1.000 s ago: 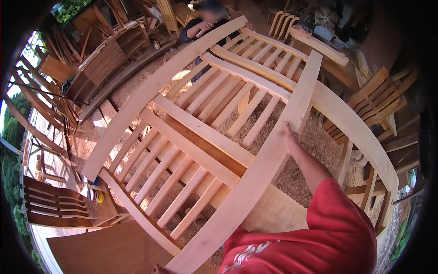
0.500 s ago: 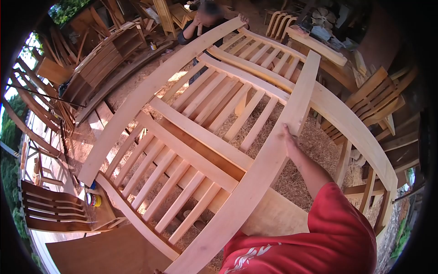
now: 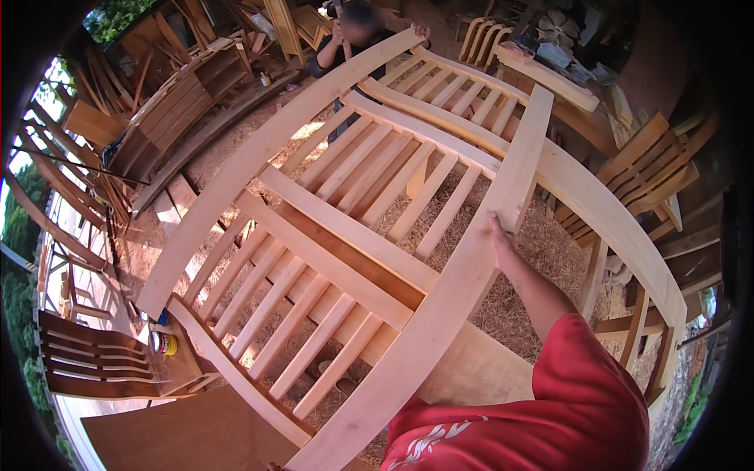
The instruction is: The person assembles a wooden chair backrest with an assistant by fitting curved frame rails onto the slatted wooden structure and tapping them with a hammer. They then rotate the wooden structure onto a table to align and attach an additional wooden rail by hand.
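A big pale slatted wooden frame [image 3: 377, 247], with curved long boards and several crosswise slats, fills the middle of the view, tilted. My right hand [image 3: 504, 245] grips the near long board partway along; its thumb lies on top and the other fingers are hidden behind the edge. At the bottom edge of the view, a sliver of my left hand [image 3: 273, 466] shows against the lower end of that same board, its fingers curled at the wood and mostly cut off. Across the frame, a co-worker's hand [image 3: 422, 33] holds the upper end of the far long board.
The co-worker [image 3: 357, 43] stands at the far side. A curved pale wooden piece [image 3: 620, 216] arches on the right. Slatted chairs stand at right [image 3: 640, 180] and lower left [image 3: 98, 357], near a yellow-labelled can [image 3: 162, 343]. Shavings cover the ground [image 3: 542, 259].
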Tool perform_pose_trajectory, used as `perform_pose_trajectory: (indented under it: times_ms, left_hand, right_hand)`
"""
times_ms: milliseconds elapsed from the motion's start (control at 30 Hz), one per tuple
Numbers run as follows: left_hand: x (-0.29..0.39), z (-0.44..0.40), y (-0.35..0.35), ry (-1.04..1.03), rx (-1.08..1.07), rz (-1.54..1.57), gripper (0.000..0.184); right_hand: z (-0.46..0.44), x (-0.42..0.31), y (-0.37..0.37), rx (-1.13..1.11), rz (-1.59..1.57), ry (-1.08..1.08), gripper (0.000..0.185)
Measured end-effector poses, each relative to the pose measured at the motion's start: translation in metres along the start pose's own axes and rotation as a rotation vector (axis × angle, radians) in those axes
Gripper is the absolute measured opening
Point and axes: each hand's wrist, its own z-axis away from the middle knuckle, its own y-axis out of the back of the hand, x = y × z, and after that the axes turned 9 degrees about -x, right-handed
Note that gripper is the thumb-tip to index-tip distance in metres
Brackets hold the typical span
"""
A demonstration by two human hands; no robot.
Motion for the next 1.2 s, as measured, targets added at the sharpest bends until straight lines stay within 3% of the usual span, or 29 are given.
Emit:
perform_pose_trajectory:
  times_ms: [67,333,433,500,533,600,700,767,833,900,1100,1200]
  left_hand:
    - [-0.006,-0.003,-0.001,-0.017,0.003,0.05,0.046]
    - [-0.014,-0.011,-0.001,-0.055,-0.005,-0.137,0.046]
    - [0.001,-0.008,-0.001,-0.096,0.102,-0.153,0.04]
    - [0.059,0.035,-0.006,-0.043,0.227,-0.298,0.033]
    - [0.046,0.019,-0.009,-0.279,0.311,-0.47,0.026]
    - [0.112,0.039,-0.034,-0.608,0.364,-0.406,0.018]
    - [0.212,0.072,-0.094,-0.949,0.07,-0.235,0.02]
    - [0.259,0.088,-0.147,-1.153,-0.08,-0.226,0.028]
    - [0.283,0.089,-0.195,-1.243,-0.155,-0.393,0.052]
    - [0.3,0.091,-0.227,-1.154,-0.178,-0.602,0.07]
    - [0.306,0.087,-0.233,-1.187,-0.163,-0.561,0.086]
    - [0.314,0.086,-0.235,-1.134,-0.186,-0.742,0.09]
  right_hand:
    - [0.016,-0.014,-0.008,0.077,-0.014,-0.041,0.074]
    - [-0.003,-0.007,-0.004,0.061,0.011,-0.024,0.077]
    - [-0.023,0.009,0.002,0.104,0.053,0.053,0.077]
    - [-0.023,0.008,0.006,0.076,0.049,0.043,0.078]
    - [-0.004,-0.009,0.003,0.035,0.016,-0.009,0.078]
    - [0.006,-0.008,-0.012,-0.033,-0.06,-0.043,0.079]
    - [-0.014,-0.003,-0.001,-0.082,-0.093,0.028,0.081]
    - [-0.037,0.008,0.004,-0.077,-0.055,0.054,0.082]
    - [-0.036,0.008,0.005,-0.05,-0.001,0.027,0.083]
    - [-0.039,0.01,0.008,-0.056,0.01,0.017,0.084]
    - [-0.052,0.018,0.016,-0.137,-0.029,-0.053,0.083]
    - [-0.058,0.015,0.016,-0.11,-0.009,-0.045,0.082]
